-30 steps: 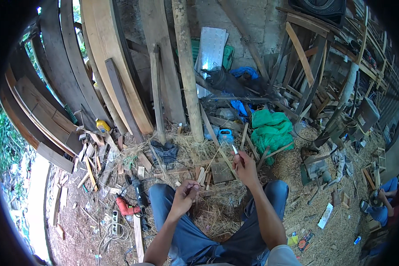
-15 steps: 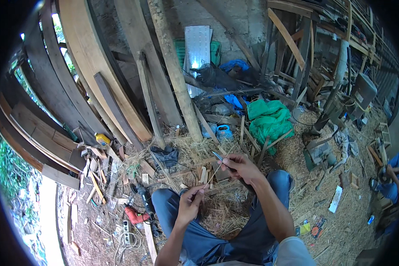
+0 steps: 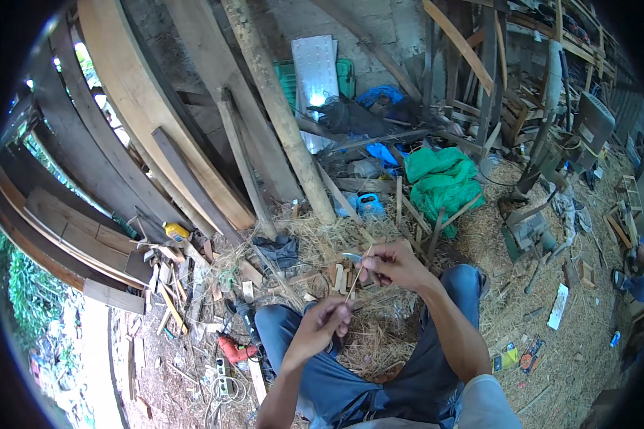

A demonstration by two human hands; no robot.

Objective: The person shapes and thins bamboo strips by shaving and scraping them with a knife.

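A thin pale sliver of bamboo or wood point(image 3: 358, 270) is pinched at its lower end by the left hand point(image 3: 320, 330) and steadied higher up by the right hand point(image 3: 392, 264), which is also closed around a small knife point(image 3: 351, 257) with the blade laid against the strip, all held above the knees in front of the seated person. The strip is judged light, springy and easily snapped, best gripped near both ends, close to the blade. Straw-like shavings point(image 3: 379, 336) and short wood offcuts point(image 3: 340, 277) are scattered below, with leaning planks point(image 3: 193, 143) behind.
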